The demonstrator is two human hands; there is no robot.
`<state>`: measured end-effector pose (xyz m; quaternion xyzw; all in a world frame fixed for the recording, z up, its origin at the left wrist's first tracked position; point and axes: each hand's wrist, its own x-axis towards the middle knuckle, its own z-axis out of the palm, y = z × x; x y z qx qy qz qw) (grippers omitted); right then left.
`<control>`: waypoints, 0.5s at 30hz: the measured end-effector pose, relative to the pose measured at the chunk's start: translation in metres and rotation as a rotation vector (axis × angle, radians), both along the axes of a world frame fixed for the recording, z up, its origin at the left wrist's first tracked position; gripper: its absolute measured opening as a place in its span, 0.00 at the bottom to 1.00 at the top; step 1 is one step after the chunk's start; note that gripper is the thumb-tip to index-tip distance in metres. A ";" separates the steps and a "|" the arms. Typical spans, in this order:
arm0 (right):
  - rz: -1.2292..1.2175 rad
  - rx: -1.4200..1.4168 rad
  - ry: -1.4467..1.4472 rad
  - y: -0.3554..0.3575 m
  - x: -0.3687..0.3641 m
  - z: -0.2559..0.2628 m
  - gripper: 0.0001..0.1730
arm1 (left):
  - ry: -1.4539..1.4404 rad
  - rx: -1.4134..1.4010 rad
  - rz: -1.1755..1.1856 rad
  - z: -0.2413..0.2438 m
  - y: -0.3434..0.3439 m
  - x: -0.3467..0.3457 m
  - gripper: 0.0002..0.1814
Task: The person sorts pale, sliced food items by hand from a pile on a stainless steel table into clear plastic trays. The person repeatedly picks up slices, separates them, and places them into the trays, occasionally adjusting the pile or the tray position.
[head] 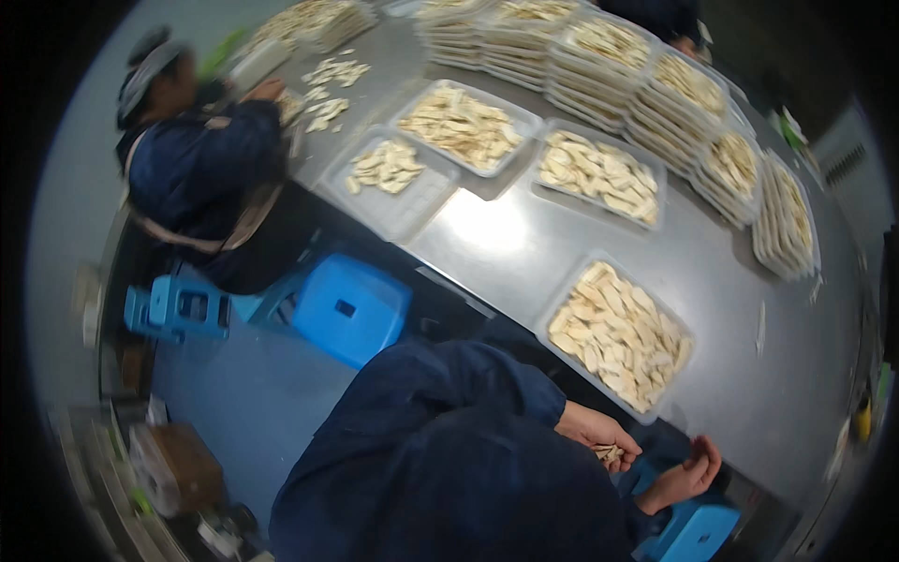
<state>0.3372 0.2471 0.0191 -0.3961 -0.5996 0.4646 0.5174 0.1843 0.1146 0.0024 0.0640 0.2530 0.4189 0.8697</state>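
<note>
My left hand [597, 432] is curled around a few pale dried slices [608, 454], just off the table's near edge. Beside it, my right hand [685, 476] is lifted with its fingers loosely bent and nothing visible in it. Closest to both hands is a translucent plastic tray [550, 344] spread full of cream-coloured slices [618, 330], lying along the table edge. Farther back on the steel table [737, 393] sit another filled tray [664, 204], one more full tray [532, 137], and a partly filled tray [421, 211] with a small heap of slices.
Stacks of filled trays [597, 77] line the table's far side. At the left, a co-worker [204, 168] sits near loose slices [330, 91]. A blue plastic stool [351, 305] stands left of me, another blue stool [702, 530] below my right hand. A cardboard box [186, 464] lies lower left.
</note>
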 end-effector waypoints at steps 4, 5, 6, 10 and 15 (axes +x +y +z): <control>0.171 0.030 -0.004 0.016 -0.021 0.003 0.13 | -0.104 0.135 0.298 0.036 -0.056 -0.064 0.14; 0.149 0.032 0.025 0.018 -0.026 0.006 0.13 | -0.223 0.183 0.412 0.044 -0.070 -0.085 0.12; 0.163 0.005 0.039 0.022 -0.030 0.008 0.13 | -0.319 0.243 0.614 0.038 -0.085 -0.094 0.10; 0.137 -0.117 0.116 0.031 -0.044 0.014 0.11 | -0.503 0.010 1.194 0.042 -0.138 -0.123 0.11; 0.210 -0.049 0.142 0.028 -0.055 0.026 0.12 | -0.572 -0.408 1.340 0.002 -0.160 -0.095 0.12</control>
